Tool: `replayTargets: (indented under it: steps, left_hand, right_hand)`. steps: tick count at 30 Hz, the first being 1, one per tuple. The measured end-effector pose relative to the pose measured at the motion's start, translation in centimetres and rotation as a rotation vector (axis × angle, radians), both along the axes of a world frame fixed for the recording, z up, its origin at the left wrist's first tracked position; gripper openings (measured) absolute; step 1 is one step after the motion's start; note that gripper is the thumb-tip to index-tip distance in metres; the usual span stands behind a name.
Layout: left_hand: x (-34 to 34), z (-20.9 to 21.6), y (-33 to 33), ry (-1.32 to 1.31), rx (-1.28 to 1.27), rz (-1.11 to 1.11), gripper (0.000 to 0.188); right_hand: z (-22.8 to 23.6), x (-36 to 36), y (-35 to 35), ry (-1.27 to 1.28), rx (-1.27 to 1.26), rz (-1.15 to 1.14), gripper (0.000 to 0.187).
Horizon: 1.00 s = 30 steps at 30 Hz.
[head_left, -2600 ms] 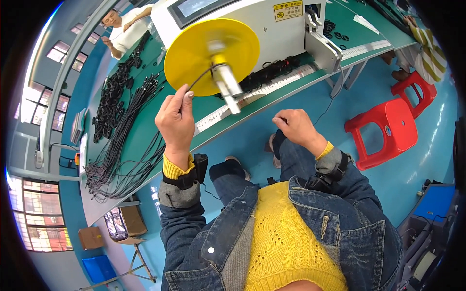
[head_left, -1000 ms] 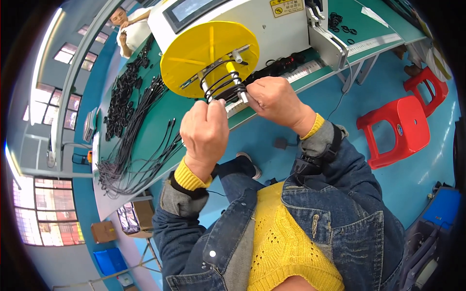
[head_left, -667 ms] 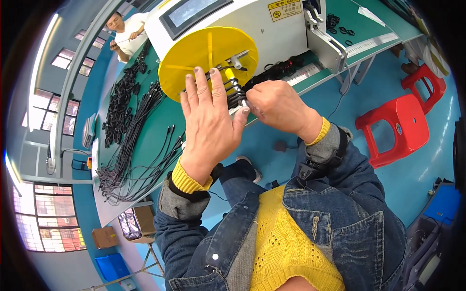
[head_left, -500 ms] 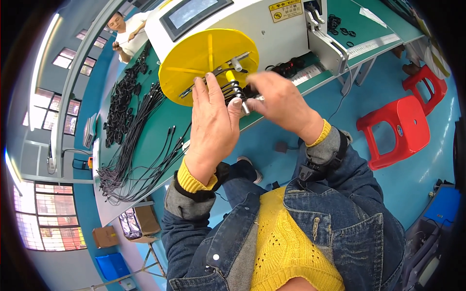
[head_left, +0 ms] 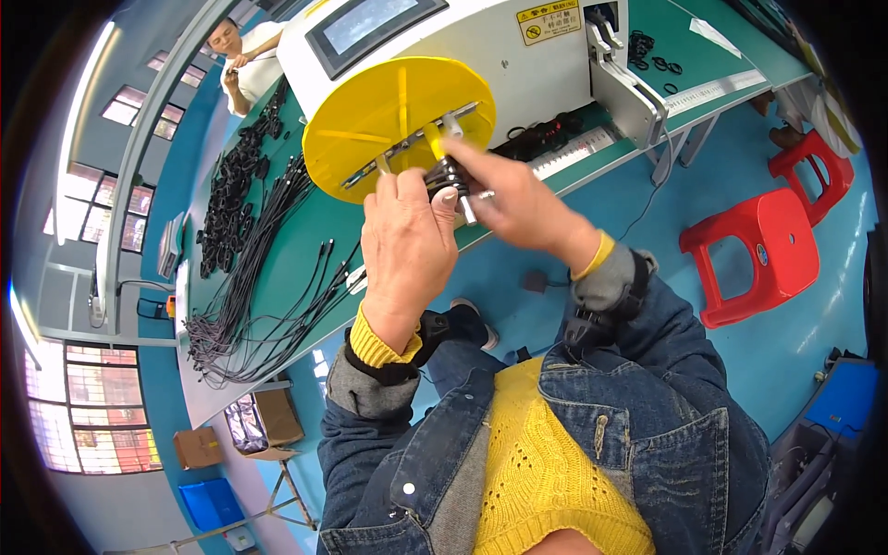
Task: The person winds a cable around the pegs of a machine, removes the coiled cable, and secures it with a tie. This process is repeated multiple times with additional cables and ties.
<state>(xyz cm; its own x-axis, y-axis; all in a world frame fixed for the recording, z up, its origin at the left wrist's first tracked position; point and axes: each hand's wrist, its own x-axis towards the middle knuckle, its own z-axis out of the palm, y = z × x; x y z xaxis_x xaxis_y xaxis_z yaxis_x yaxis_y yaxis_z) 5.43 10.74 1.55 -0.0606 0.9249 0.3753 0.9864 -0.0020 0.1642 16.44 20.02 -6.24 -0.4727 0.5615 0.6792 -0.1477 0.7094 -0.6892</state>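
Note:
A coil of black cable (head_left: 448, 178) sits around the metal spindle post (head_left: 470, 213) in front of the yellow disc (head_left: 356, 111) of a white winding machine (head_left: 504, 65). My left hand (head_left: 404, 231) is closed on the coil's left side, its thumb pressed near the post. From the right, my right hand (head_left: 527, 205) reaches over the same coil, somewhat blurred, its fingers and thumb bent round it. Part of the coil is hidden behind both hands. A metal bar (head_left: 407, 146) with short posts crosses the disc.
Long black cables (head_left: 264, 250) lie on the green table (head_left: 319, 296) at the left, beside a pile of coiled ones (head_left: 231, 203). Red stools (head_left: 763, 250) stand at the right. A metal bracket (head_left: 624, 92) juts from the machine. Another person (head_left: 250, 65) works at the far left.
The loops on the spindle have been drawn together into a tighter bundle. My left fingers have curled in from stretched out, and my right hand has moved down and left onto the coil.

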Motion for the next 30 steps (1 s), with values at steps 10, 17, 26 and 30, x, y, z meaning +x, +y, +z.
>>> replayTargets:
  steps: [10, 17, 26, 30]
  left_hand:
    - [-0.9, 0.4, -0.7, 0.067, -0.033, -0.121, 0.017]
    - [0.8, -0.3, -3.3, 0.084, -0.029, -0.139, 0.017]
    - [-1.4, -11.6, -6.4, -0.095, -0.157, -0.416, 0.024]
    - [-1.0, -13.4, -6.8, -1.999, -0.467, 0.095, 0.032]
  right_hand:
    - [-0.3, -2.0, -3.3, -0.027, -0.08, -0.206, 0.032]
    - [-0.1, 0.1, -6.4, -0.068, -0.115, -0.195, 0.027]
    - [-9.0, 1.6, -7.5, -0.393, -0.105, -0.067, 0.019]
    - [-11.2, 1.3, -8.4, -0.316, -0.203, 0.041, 0.019]
